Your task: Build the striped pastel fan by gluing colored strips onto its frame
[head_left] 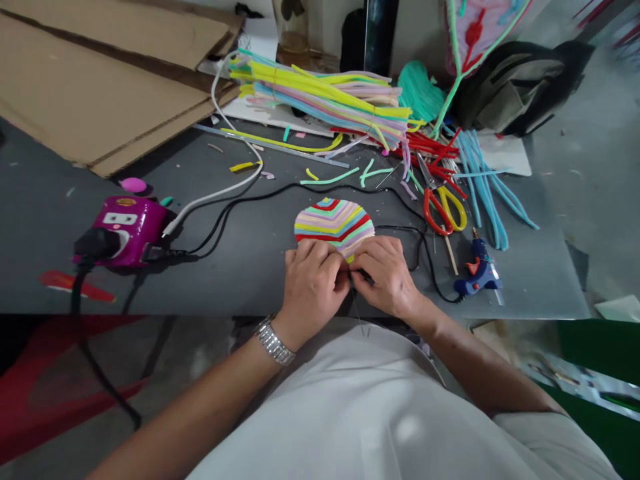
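A rounded piece striped in chevrons of red, yellow, green and lilac pipe cleaners (334,223) lies near the table's front edge. My left hand (316,275) has its fingers bent over the lower left of that piece, thumb and forefinger pinched at its bottom tip. From the other side my right hand (383,272) pinches at the same tip, close to the left. Thin dark wire-like strands (357,303) hang below the fingers toward my shirt. My fingers hide the lowest part of the striped piece.
Bundled pipe cleaners (325,100) lie at the back. Orange-and-yellow scissors (443,207) and a blue glue gun (477,270) are at the right. A purple power socket block (127,230) stands left, its cables crossing the table. Cardboard sheets (110,87) cover the back left.
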`<state>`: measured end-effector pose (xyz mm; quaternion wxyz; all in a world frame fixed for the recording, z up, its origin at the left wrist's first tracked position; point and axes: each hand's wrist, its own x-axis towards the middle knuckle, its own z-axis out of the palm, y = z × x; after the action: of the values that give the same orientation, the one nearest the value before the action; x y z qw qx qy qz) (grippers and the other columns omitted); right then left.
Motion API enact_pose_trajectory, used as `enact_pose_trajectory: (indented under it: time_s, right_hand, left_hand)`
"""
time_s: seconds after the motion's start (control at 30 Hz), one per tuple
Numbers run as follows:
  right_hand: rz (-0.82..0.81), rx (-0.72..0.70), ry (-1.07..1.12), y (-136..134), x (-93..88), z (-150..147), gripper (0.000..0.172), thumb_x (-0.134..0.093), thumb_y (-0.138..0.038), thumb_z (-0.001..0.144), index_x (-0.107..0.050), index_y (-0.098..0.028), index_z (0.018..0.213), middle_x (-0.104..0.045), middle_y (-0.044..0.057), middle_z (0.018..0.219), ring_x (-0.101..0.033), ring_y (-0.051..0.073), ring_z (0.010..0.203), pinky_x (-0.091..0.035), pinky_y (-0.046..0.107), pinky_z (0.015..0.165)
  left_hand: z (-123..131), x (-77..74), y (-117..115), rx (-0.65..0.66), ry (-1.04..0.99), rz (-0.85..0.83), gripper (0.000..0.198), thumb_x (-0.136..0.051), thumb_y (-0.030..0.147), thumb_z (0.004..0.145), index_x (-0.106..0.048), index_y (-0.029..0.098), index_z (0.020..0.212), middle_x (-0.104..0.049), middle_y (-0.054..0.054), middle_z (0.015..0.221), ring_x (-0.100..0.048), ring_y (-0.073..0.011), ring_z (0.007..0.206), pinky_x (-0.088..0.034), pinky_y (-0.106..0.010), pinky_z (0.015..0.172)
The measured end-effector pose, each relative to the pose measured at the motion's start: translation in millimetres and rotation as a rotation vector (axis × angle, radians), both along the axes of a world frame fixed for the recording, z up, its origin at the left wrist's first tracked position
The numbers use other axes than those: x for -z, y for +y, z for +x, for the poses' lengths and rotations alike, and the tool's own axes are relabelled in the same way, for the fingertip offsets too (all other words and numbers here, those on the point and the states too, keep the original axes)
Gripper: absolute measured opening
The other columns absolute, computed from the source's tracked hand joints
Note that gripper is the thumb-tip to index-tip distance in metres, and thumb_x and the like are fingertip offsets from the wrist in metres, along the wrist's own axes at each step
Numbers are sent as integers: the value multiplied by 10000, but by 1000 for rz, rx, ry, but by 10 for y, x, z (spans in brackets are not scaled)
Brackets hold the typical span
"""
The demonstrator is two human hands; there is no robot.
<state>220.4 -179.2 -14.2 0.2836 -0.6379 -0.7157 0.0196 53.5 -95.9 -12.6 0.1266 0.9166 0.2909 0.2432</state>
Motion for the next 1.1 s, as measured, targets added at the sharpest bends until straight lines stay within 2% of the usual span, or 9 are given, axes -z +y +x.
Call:
enact_pose_trajectory:
  time_s: [0.1,0.23,0.47,0.7,0.77,0.87,0.97,1.1]
  right_hand:
    - [40,-35,110,10,-74,13,129,-618,-115,892,-631,-224,823,-710,33,902,-649,214,965,-434,392,900]
    - [49,-149,302,29,-250,40,134,-652,-98,876,-625,-227,851,-706,21,919,-664,197,962,-445,390,910]
    - [-8,-339,467,30,-608,68,108,-693,-203,984,-658,-230,886,-716,16,888,-684,181,935,-476,401,943]
    - [-2,-376,511,-20,-745,77,129,-711,-231,1002,-667,-226,881,-720,10,890,-689,174,941,-475,403,966]
    - [-6,-372,461,-35,-754,106,111,-723,-264,1002,-677,-227,907,-739,22,934,-700,183,982,-471,407,994]
    - [-44,-362,360,-59,-700,182,85,-721,-299,1006,-695,-228,966,-769,36,976,-712,204,1044,-452,422,1037]
    - [-116,-311,340,-84,-547,262,73,-703,-279,1010,-709,-226,961,-770,29,933,-709,202,981,-459,406,1005]
    - [-172,-164,337,-97,-295,320,82,-686,-207,984,-711,-223,908,-761,31,899,-683,204,914,-465,390,940]
  left_hand:
    - [-46,-75,15,23,-55,-50,105,-718,133,870,-654,197,817,-713,-46,936,-587,-263,956,-377,-399,751]
    - [-138,-211,59,104,-172,-209,95,-682,130,891,-654,200,834,-712,-30,945,-602,-233,961,-387,-386,794]
    - [-274,-466,94,319,-329,-483,129,-612,124,945,-638,208,851,-693,-12,945,-628,-183,945,-448,-363,887]
    - [-259,-567,67,446,-434,-521,127,-595,131,963,-641,209,874,-671,-19,943,-620,-169,944,-473,-346,911]
    - [-256,-557,87,478,-411,-455,138,-591,147,971,-646,211,862,-676,-20,928,-617,-172,929,-461,-351,895]
    - [-272,-510,122,480,-325,-271,140,-607,162,981,-659,216,862,-707,-15,928,-613,-183,933,-403,-369,863]
    - [-291,-409,139,439,-244,-148,145,-612,139,992,-646,209,869,-738,-8,931,-612,-188,939,-365,-376,837]
    - [-276,-228,162,378,-137,-59,154,-598,136,1016,-645,206,888,-745,0,880,-608,-195,880,-351,-397,843]
